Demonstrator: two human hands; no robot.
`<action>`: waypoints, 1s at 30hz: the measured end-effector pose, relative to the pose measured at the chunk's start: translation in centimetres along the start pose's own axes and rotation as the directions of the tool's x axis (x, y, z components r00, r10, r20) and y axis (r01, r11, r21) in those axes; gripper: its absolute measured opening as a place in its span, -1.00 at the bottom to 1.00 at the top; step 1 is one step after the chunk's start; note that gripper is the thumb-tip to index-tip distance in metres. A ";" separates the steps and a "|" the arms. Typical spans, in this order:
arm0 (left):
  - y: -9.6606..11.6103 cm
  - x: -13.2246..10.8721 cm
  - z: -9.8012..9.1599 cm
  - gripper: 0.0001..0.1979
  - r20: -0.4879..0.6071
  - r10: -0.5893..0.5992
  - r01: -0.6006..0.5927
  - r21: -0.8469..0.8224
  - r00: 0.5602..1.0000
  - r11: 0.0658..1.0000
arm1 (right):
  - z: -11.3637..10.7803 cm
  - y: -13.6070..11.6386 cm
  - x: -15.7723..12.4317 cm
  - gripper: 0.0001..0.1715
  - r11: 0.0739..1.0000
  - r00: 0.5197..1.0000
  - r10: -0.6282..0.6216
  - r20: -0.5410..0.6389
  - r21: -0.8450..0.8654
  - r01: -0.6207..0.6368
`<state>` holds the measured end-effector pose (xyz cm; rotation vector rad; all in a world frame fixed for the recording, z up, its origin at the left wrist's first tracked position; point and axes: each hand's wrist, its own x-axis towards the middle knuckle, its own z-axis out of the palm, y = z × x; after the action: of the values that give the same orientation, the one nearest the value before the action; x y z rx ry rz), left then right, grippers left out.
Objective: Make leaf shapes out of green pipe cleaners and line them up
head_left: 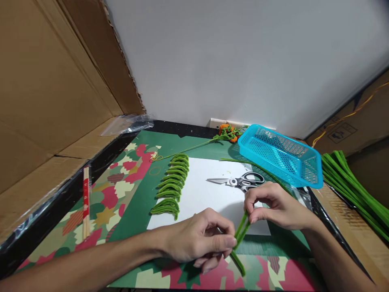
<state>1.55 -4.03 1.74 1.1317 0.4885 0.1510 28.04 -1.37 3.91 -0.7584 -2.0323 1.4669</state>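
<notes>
A green pipe cleaner (239, 236) is bent double between my two hands, low in front of me. My left hand (209, 241) pinches it near its lower part, and a short end sticks out below the fingers. Thumb and forefinger of my right hand (272, 205) close on the upper end. Just beyond my right hand, scissors (235, 181) with black and grey handles lie partly spread on a white sheet of paper (200, 202). Along the sheet's left side runs a column of several folded green pipe-cleaner pieces (172, 182).
A blue plastic basket (279, 158) stands at the back right, with a long green pipe cleaner (258, 165) by it. Orange flowers (227, 132) on a green stem lie behind. Wrapped chopsticks (86, 202) rest at left. A green bundle (358, 190) lies at right. Cardboard (54, 81) rises at left.
</notes>
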 end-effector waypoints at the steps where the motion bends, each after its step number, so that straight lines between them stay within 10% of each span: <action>1: 0.0 0.0 0.0 -0.53 -0.002 -0.006 0.006 -0.002 1.000 1.000 | 0.0 0.0 0.0 -0.66 1.000 1.000 0.003 -0.002 0.004 -0.003; 30: 0.4 0.7 -0.3 -0.57 0.118 -0.056 0.088 -0.285 0.991 0.955 | 0.6 -0.9 0.3 -0.59 0.999 1.000 -0.009 0.015 -0.036 0.009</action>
<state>2.06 -3.38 1.76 0.8286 0.3957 0.0930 27.29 -1.84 4.65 -0.7542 -2.0757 1.4384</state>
